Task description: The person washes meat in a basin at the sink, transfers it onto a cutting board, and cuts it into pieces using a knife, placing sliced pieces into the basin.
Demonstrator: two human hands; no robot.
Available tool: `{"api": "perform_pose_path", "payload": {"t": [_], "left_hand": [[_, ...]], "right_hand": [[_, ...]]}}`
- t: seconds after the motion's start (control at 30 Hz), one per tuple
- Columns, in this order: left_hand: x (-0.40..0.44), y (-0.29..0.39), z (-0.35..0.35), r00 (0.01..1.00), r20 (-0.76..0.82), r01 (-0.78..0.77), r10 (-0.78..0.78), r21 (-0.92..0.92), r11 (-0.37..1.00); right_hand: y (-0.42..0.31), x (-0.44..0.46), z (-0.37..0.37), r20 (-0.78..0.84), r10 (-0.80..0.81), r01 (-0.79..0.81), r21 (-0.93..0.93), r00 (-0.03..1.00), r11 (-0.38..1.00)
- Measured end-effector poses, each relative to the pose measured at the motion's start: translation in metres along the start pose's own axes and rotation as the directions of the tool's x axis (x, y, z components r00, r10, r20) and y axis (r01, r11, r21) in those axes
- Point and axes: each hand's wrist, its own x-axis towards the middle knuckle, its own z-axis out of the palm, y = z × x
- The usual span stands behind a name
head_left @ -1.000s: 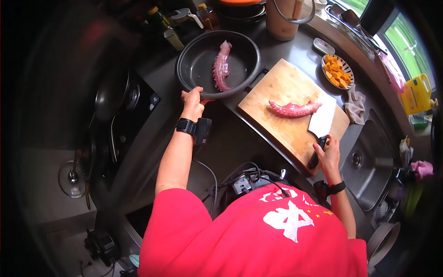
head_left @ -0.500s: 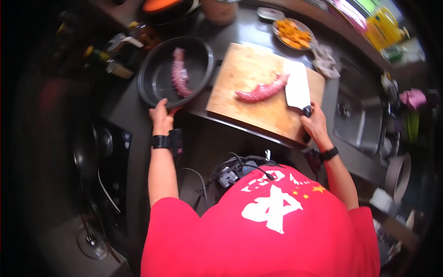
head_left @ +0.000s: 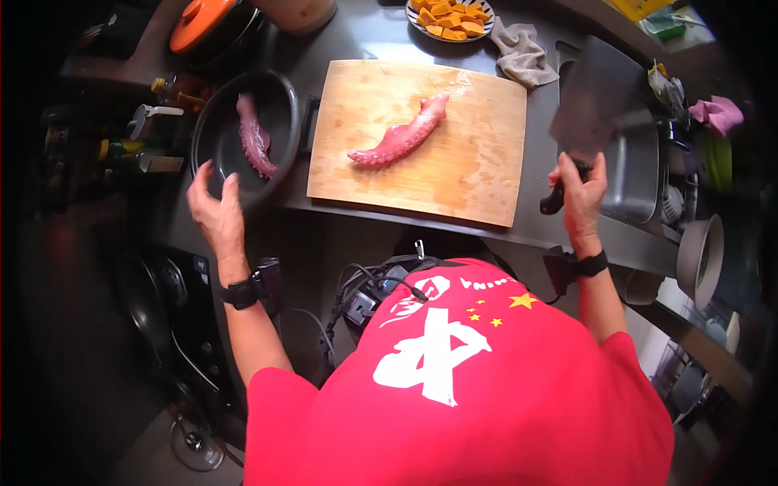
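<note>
Nearest me is the person's red shirt (head_left: pixel 502 381), printed with white characters and yellow stars, and beyond it both bare arms reach forward, a black band (head_left: pixel 239 294) on the left wrist. The left hand (head_left: pixel 219 212) is spread, thumb and fingers well apart, at the near rim of a dark round pan (head_left: pixel 217 121); I can't tell whether it touches the rim. The right hand (head_left: pixel 583 197) is curled round the black handle of a cleaver (head_left: pixel 592 101), whose broad blade, blurred, points away from the person, beside the wooden board and in front of part of the metal sink (head_left: pixel 636 190). Between the two hands, the board (head_left: pixel 478 138) lies on the dark tabletop (head_left: pixel 389 32), bearing a pink tentacle (head_left: pixel 397 144) stretched slantwise, its thin end towards the pan and its thick end farther off. A second tentacle (head_left: pixel 255 139) lies inside the pan, clear of the spread fingers. Past the board's far edge are a crumpled greyish cloth (head_left: pixel 521 55) and, to its left, a patterned plate (head_left: pixel 421 30) of orange chunks (head_left: pixel 450 18). Off at the far left stands a dark pot with an orange lid (head_left: pixel 197 23).
</note>
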Motion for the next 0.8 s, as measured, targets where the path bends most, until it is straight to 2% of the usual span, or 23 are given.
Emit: {"api": "perform_pose_path", "payload": {"t": [0.03, 0.1, 0.13, 0.2, 0.23, 0.3, 0.33, 0.4, 0.43, 0.5, 0.6, 0.7, 0.8], "left_hand": [[0.003, 0.026, -0.001, 0.982, 0.186, 0.022, 0.020, -0.225, 0.974], [-0.010, 0.104, 0.009, 0.906, 0.386, -0.026, 0.173, -0.358, 0.934], [-0.016, 0.124, 0.023, 0.861, 0.415, -0.155, 0.296, -0.339, 0.928], [-0.029, 0.157, 0.052, 0.739, 0.466, -0.375, 0.487, -0.316, 0.871], [-0.037, 0.168, 0.070, 0.671, 0.484, -0.466, 0.562, -0.314, 0.827], [-0.054, 0.188, 0.108, 0.638, 0.528, -0.458, 0.561, -0.326, 0.827], [-0.060, 0.189, 0.120, 0.635, 0.591, -0.471, 0.497, -0.213, 0.856], [-0.071, 0.193, 0.134, 0.664, 0.582, -0.482, 0.469, -0.146, 0.864], [-0.075, 0.193, 0.139, 0.695, 0.565, -0.487, 0.445, -0.087, 0.869], [-0.082, 0.185, 0.151, 0.716, 0.509, -0.506, 0.478, -0.094, 0.857], [-0.084, 0.177, 0.165, 0.787, 0.423, -0.510, 0.450, 0.035, 0.859], [-0.085, 0.169, 0.164, 0.785, 0.408, -0.527, 0.465, 0.047, 0.849], [-0.086, 0.170, 0.160, 0.776, 0.420, -0.533, 0.471, 0.037, 0.845]], "right_hand": [[-0.014, 0.010, 0.004, 0.004, -0.007, 0.007, 0.036, 1.000, 0.999], [-0.008, 0.028, -0.011, 0.025, 0.106, -0.109, 0.117, 0.994, 0.987], [-0.007, 0.033, -0.010, 0.039, 0.111, -0.115, 0.129, 0.993, 0.985], [-0.007, 0.036, -0.006, 0.104, 0.207, -0.206, -0.014, 0.973, 0.978], [-0.005, 0.033, 0.002, 0.133, 0.203, -0.190, -0.099, 0.970, 0.977], [-0.003, 0.035, 0.006, 0.248, 0.195, -0.101, -0.347, 0.949, 0.932], [0.000, 0.035, 0.013, 0.250, 0.198, -0.106, -0.340, 0.948, 0.934], [0.009, 0.034, 0.029, 0.383, -0.094, 0.279, -0.462, 0.919, 0.842], [0.009, 0.034, 0.035, 0.378, -0.093, 0.274, -0.461, 0.921, 0.844], [0.009, 0.036, 0.045, 0.437, -0.014, 0.267, -0.522, 0.899, 0.810], [0.013, 0.042, 0.057, 0.455, 0.032, 0.277, -0.594, 0.890, 0.755], [0.013, 0.049, 0.074, 0.482, 0.039, 0.306, -0.614, 0.875, 0.728], [0.021, 0.059, 0.080, 0.485, 0.058, 0.261, -0.564, 0.873, 0.783]]}}
